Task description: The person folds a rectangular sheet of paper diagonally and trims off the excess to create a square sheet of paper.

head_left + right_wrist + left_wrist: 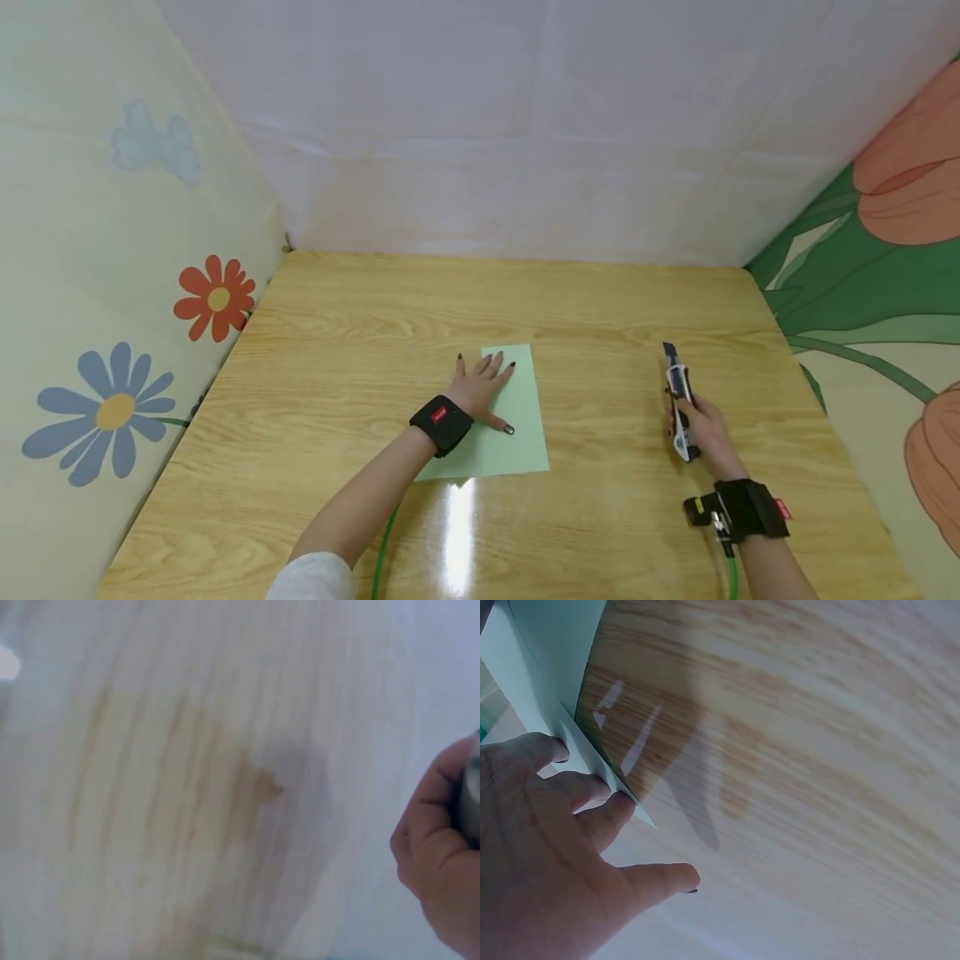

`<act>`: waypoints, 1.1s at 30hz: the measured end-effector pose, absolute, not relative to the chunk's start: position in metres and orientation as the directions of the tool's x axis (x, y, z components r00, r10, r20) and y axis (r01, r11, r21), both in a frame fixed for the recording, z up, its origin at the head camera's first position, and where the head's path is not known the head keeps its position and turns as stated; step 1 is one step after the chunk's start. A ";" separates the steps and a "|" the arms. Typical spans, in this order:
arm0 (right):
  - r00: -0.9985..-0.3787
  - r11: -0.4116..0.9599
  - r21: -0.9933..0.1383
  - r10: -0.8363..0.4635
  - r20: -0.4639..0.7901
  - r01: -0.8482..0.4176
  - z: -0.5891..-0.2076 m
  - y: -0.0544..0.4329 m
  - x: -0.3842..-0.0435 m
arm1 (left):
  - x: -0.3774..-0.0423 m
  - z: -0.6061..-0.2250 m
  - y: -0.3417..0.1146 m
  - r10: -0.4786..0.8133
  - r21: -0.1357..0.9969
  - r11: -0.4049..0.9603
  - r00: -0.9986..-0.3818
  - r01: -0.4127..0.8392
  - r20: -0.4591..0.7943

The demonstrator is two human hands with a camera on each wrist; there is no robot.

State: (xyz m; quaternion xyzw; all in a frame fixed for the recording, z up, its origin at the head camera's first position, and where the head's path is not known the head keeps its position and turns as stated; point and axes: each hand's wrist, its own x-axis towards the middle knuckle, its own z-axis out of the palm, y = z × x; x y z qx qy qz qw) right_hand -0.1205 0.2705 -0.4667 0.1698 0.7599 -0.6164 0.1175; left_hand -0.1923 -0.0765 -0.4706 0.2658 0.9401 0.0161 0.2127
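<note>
A sheet of pale green paper (525, 446) lies on the wooden table. My left hand (480, 394) rests on it with fingers spread, its thumb pointing toward the right. In the left wrist view, the left hand's fingertips touch the edge of the paper (555, 667). Further right, my right hand (708, 429) grips a utility knife (679, 392) with a grey and white body, its dark tip pointing away from me. Only part of the right hand (442, 855) and a sliver of the knife (472, 791) show in the right wrist view.
The wood-grain table (360, 325) meets a white cloth backdrop (480, 167) at its far edge. Flower-printed sheets hang at both sides. Green cables (382, 550) run from the wristbands (441, 425) toward the near edge.
</note>
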 end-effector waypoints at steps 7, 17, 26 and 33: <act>-0.926 0.269 -0.888 0.037 -0.377 0.372 -0.463 0.266 -0.120 | -0.193 -0.471 -0.076 0.509 0.157 0.858 -0.763 0.489 -0.398; -0.928 0.447 -0.837 -0.040 -0.371 0.315 -0.465 0.276 -0.113 | -0.191 -0.471 -0.078 0.505 0.158 0.860 -0.767 0.485 -0.395; -0.949 0.504 -0.813 0.053 -0.310 0.293 -0.464 0.283 -0.113 | -0.192 -0.474 -0.079 0.505 0.156 0.860 -0.766 0.486 -0.399; -0.969 0.668 -0.710 0.234 -0.085 0.223 -0.475 0.302 -0.116 | -0.193 -0.474 -0.079 0.511 0.157 0.856 -0.764 0.492 -0.394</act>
